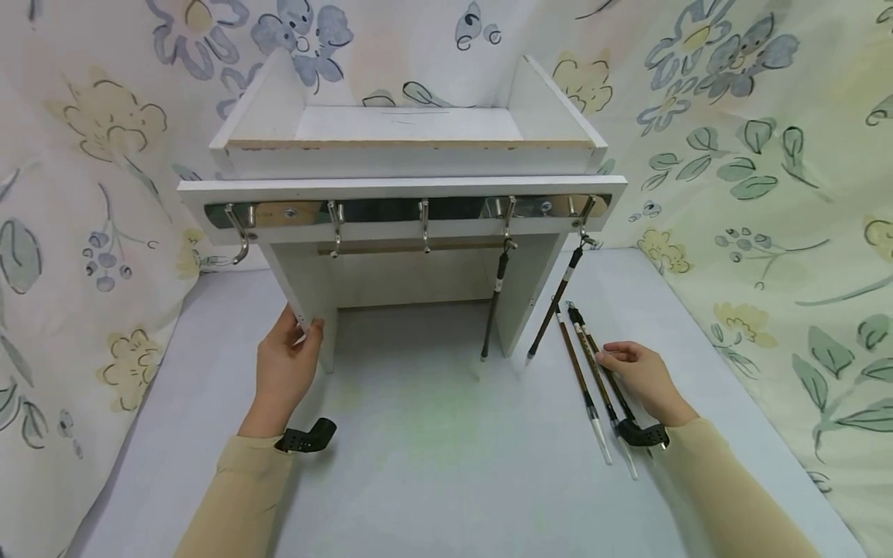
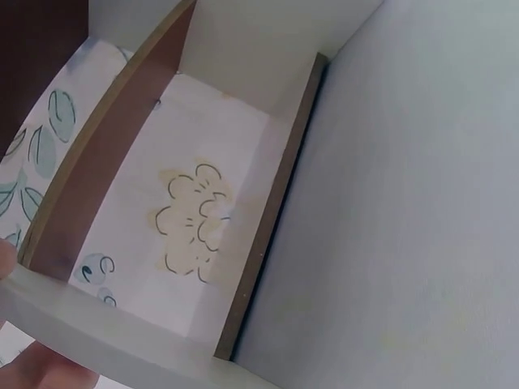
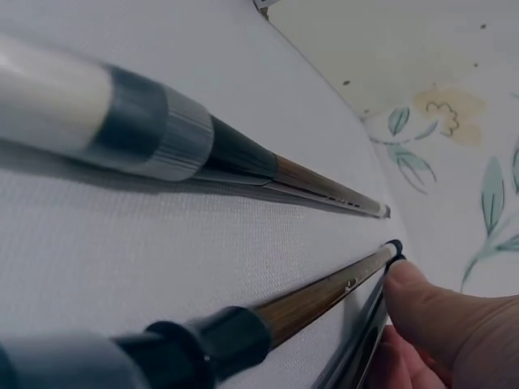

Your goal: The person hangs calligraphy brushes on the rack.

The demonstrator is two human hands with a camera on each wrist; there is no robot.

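Right of centre on the pale grey tabletop (image 1: pixel 432 465): three long dark-handled calligraphy brushes (image 1: pixel 589 380) lie side by side, apart from the rack.
Right hand: the right hand (image 1: pixel 645 380) rests on the outermost of the three, its fingers (image 3: pixel 430 312) curled down onto the far end of that shaft; the wrist view shows a fingertip touching the dark end cap, with the next shaft just beside it.
Direction from the fingers: the lying brushes run away from the person toward the white wooden hook rack (image 1: pixel 401 190), loop ends nearest the rack, pale tips nearest the person; long axis nearly straight ahead, tilted a little left at the far end.
Left hand: the left hand (image 1: pixel 286 368) holds the rack's left leg near its foot, thumb and fingers wrapped round the edge. It is well apart from the brushes; the right hand is clearly the nearer one.
Hanging: two more brushes (image 1: pixel 494 306) dangle tip-down from the two right-hand hooks.
Hooks: five metal hooks (image 1: pixel 424 225) on the rail, three bare on the left and centre.
Brush count: five in all, three lying and two hung.
Backdrop: flower-printed cloth (image 1: pixel 767 155) behind and at both sides.
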